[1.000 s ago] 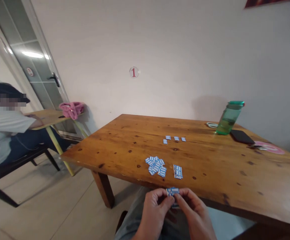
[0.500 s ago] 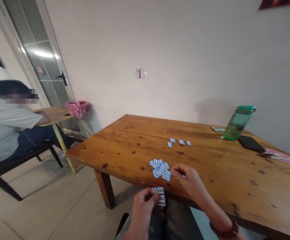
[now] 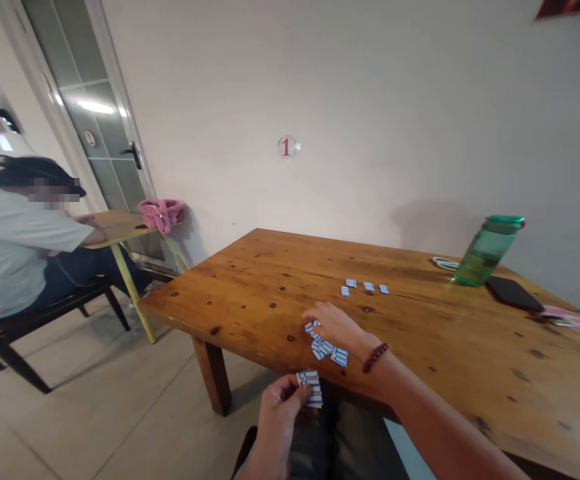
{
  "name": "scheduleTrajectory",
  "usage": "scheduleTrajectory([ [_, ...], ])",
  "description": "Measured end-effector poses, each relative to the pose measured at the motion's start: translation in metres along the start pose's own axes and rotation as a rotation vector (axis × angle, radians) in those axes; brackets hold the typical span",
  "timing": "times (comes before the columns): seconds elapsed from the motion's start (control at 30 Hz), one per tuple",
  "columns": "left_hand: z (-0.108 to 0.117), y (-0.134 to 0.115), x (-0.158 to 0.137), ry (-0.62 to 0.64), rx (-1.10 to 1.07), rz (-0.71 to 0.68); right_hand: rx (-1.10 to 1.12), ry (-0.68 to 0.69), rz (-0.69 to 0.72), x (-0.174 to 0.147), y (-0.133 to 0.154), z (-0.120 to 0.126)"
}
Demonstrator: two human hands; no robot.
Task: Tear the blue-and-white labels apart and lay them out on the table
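Cards (image 3: 315, 395) in left grip (image 3: 279, 415), right grip (image 3: 337, 325) over pile (image 3: 323, 349)

- slip pile (image 3: 326, 348) near the front edge of the table (image 3: 410, 333), right hand (image 3: 334, 323) over it
- left hand (image 3: 283, 403) just short of that edge, stack of slips (image 3: 315, 392) in it
- four slips (image 3: 369, 287) further back
- bottle (image 3: 490, 250) way right, phone (image 3: 515, 294) beside it, cable (image 3: 443, 264) to its left
- far left, someone (image 3: 15, 247) sat at another table (image 3: 117, 229), cloth bundle (image 3: 161, 214) on top

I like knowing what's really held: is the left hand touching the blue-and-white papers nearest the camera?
Touching. The head view shows it: the left hand pinches the blue-and-white papers, its fingers overlapping their near side.
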State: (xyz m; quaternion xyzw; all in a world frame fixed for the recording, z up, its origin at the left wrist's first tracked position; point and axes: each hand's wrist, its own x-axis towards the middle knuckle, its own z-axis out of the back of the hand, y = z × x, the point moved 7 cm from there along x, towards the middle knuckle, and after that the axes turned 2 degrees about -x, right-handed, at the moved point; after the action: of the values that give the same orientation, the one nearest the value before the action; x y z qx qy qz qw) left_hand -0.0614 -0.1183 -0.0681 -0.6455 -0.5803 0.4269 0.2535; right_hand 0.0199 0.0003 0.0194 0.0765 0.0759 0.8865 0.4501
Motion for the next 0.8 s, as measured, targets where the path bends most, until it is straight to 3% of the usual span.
scheduleTrajectory([
  [0.17,0.0,-0.006,0.0,0.003,-0.031,-0.032,-0.065,0.091,0.024,0.008,-0.001,-0.008],
  [0.4,0.0,-0.003,-0.001,0.008,-0.032,-0.022,-0.02,0.082,-0.004,0.008,-0.002,-0.006],
  [0.63,0.002,-0.003,0.0,0.007,-0.02,-0.035,0.219,0.047,-0.07,0.012,-0.017,-0.003],
  [0.8,0.0,-0.003,0.0,0.007,-0.007,-0.035,0.46,-0.064,-0.142,0.01,-0.031,0.004],
])
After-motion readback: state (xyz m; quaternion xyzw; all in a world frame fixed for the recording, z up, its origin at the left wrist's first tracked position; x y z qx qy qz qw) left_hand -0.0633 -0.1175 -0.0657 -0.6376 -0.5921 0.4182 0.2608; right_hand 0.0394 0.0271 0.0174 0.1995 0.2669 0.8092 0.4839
